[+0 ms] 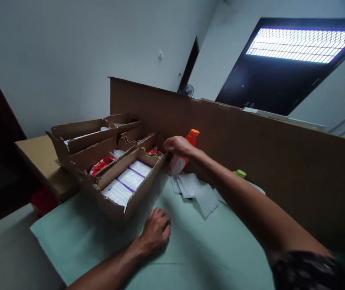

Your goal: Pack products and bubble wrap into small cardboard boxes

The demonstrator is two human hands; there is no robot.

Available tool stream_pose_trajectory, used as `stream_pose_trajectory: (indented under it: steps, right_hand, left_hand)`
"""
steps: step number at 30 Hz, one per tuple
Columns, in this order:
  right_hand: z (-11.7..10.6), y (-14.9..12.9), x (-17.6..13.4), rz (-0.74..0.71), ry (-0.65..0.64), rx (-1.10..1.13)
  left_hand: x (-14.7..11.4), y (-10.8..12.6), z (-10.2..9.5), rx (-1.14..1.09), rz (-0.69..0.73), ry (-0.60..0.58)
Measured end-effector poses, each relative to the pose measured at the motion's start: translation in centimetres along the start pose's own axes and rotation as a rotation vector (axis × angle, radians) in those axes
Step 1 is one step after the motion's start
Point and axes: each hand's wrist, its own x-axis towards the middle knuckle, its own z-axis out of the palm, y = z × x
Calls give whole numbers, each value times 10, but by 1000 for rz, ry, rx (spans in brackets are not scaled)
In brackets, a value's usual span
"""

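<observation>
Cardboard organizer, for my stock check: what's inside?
White packs in the front compartment; behind it, a red item and something translucent. Another red item shows near the right hand. Cardboard walls and packs hide anything lower down.

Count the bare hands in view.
2. Left hand: over the pale green table covering, fingers curled. Right hand: by the far end of the divided cardboard box, beside the orange-capped bottle; contact unclear. No sign of others hidden.
</observation>
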Motion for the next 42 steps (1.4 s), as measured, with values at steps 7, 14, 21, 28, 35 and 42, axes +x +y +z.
stream_pose_trajectory:
  steps: [7, 14, 21, 28, 35, 42]
  right_hand:
    - [42, -42, 88, 29, -359, -111]
    - [70, -40, 99, -48, -391, -15]
    - [45, -30, 67, -51, -163, 2]
    - [-5, -8, 35, -71, -90, 6]
    - [44, -50, 69, -80, -300, 45]
    - [16, -11, 53, -17, -113, 189]
  left_hand:
    - [1, -7, 5, -47, -8, 37]
    - [2, -5, 4, -68, -38, 27]
    - [3, -3, -2, -41, -34, 10]
    - [7, -1, -1, -15, -30, 8]
    - [5, -4, -4, -27, -9, -26]
    - [5, -4, -6, -62, -17, -40]
